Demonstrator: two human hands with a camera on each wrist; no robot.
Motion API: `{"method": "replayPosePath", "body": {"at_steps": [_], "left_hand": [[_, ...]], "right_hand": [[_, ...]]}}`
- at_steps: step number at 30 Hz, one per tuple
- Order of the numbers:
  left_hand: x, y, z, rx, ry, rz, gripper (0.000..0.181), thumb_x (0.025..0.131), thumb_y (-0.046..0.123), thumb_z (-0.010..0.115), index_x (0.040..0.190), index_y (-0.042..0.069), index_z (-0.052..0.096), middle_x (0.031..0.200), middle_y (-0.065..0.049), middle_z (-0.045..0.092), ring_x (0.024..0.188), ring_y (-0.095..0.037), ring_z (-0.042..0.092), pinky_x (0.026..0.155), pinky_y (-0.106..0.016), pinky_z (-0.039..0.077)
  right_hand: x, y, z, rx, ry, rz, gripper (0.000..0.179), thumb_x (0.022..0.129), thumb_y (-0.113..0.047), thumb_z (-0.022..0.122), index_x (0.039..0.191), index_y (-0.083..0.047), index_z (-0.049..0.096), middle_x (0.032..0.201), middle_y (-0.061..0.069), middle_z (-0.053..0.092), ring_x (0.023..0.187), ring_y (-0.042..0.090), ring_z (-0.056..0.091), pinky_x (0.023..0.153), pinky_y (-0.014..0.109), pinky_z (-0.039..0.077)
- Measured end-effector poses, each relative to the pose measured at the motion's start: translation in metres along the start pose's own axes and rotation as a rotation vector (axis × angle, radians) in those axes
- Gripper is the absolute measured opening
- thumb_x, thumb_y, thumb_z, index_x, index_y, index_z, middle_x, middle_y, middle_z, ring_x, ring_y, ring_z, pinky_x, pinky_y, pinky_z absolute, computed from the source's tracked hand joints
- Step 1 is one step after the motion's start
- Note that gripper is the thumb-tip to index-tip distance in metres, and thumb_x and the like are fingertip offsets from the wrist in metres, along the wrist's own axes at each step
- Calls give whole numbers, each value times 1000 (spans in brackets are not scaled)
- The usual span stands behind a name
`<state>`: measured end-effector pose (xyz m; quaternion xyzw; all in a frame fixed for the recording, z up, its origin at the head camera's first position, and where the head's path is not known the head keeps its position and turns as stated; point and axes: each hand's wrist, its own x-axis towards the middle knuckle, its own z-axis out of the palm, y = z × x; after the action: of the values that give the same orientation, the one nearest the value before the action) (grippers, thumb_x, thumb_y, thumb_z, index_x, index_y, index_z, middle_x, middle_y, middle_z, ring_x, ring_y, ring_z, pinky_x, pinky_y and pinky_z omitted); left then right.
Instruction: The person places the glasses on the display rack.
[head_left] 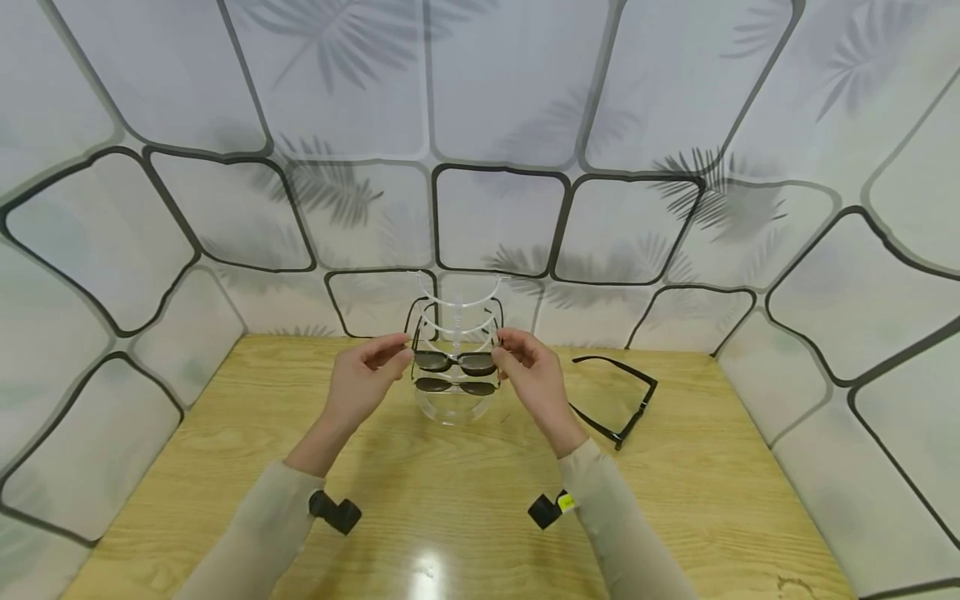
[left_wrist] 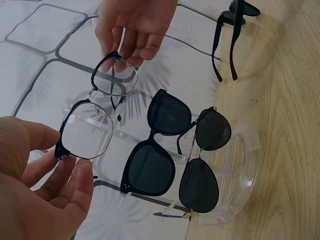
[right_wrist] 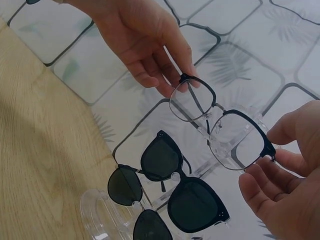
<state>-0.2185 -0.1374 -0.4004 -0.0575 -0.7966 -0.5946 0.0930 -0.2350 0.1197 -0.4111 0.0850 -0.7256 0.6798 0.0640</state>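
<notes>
Our left hand point(head_left: 369, 371) and right hand point(head_left: 534, 371) pinch the clear-lensed glasses point(left_wrist: 95, 113) above two sunglasses point(left_wrist: 151, 169) already racked; whether this third pair is seated, we cannot tell. Black glasses point(head_left: 637, 416) remain unracked on the bench point(head_left: 442, 500), beside the clear stand point(left_wrist: 250, 165).

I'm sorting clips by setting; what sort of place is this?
Probably a staged tabletop booth: a light yellow wood-grain table, pale leaf-patterned wall covering on three sides, and a clear plastic tiered eyewear stand.

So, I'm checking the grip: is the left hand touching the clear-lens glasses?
Touching. The left wrist view shows the left hand with thumb and fingers pinching the dark outer corner of the clear-lens glasses.
</notes>
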Motion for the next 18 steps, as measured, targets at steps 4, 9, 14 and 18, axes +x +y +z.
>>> {"method": "replayPosePath", "body": {"at_steps": [4, 9, 14, 18], "left_hand": [[2, 0, 0, 5, -7, 1, 36, 102, 18, 71, 134, 2, 71, 127, -23, 74, 81, 7, 67, 77, -19, 59], [3, 0, 1, 7, -11, -7, 37, 102, 18, 71, 135, 1, 71, 125, -23, 74, 84, 7, 67, 77, -20, 59], [5, 0, 2, 2, -15, -17, 37, 102, 17, 71, 136, 2, 70, 125, -22, 74, 85, 7, 67, 80, -25, 62], [7, 1, 2, -4, -20, -26, 39, 102, 18, 71, 137, 1, 69, 127, -23, 73, 86, 8, 66, 81, -25, 62]], "right_hand": [[3, 1, 0, 13, 4, 14, 37, 100, -5, 68, 136, 3, 66, 112, 11, 67, 86, 14, 65, 74, 24, 59], [5, 3, 0, 23, 16, 26, 38, 100, -3, 68, 136, 5, 65, 112, 13, 69, 89, 19, 67, 72, 21, 58], [4, 1, -1, 21, 15, 33, 36, 101, -5, 67, 136, 1, 67, 113, 11, 69, 94, 29, 67, 73, 21, 58], [5, 0, -2, 17, 9, 31, 36, 102, -6, 66, 137, 0, 66, 112, 9, 68, 97, 32, 67, 74, 22, 58]]}}
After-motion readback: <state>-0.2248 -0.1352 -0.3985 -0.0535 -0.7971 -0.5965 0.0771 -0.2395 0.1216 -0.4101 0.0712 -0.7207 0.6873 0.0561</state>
